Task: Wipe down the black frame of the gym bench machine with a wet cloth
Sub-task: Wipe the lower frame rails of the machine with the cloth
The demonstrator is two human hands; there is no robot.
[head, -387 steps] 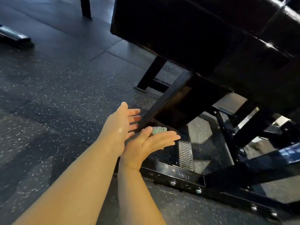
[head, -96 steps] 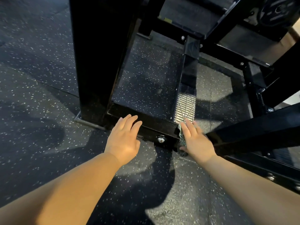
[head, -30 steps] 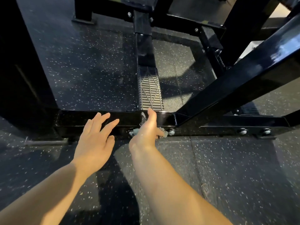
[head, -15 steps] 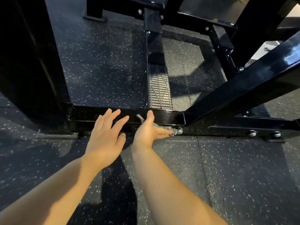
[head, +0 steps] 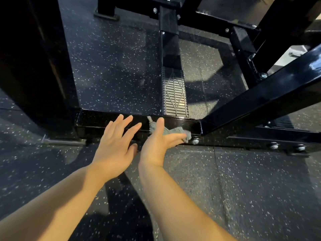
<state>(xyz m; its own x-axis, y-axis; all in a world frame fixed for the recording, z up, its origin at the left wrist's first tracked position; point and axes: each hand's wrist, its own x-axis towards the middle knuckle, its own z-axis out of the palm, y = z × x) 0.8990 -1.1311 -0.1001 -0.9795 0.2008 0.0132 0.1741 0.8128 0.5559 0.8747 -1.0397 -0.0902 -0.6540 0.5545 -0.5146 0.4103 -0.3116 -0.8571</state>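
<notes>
**Damp rag pressed flat on base rail**

Left hand (head: 114, 150): grip open, fingers spread over glossy black steel floor rail (head: 97, 120). Right hand (head: 159, 145): grip open, flat palm pressing small grey-green cloth (head: 175, 131) against rail's front face. Soft, limp, likely slippery; best bunched under palm.

Dark rubber floor (head: 111, 66) speckled with pale flecks fills the view, laid in large tiles with thin seams (head: 217, 171) between them. Light falls from somewhere above, casting soft shadows (head: 121, 197) across the near floor. At the upper right edge a pale patch (head: 295, 54) shows, perhaps lighter flooring, too blurred to tell.
</notes>
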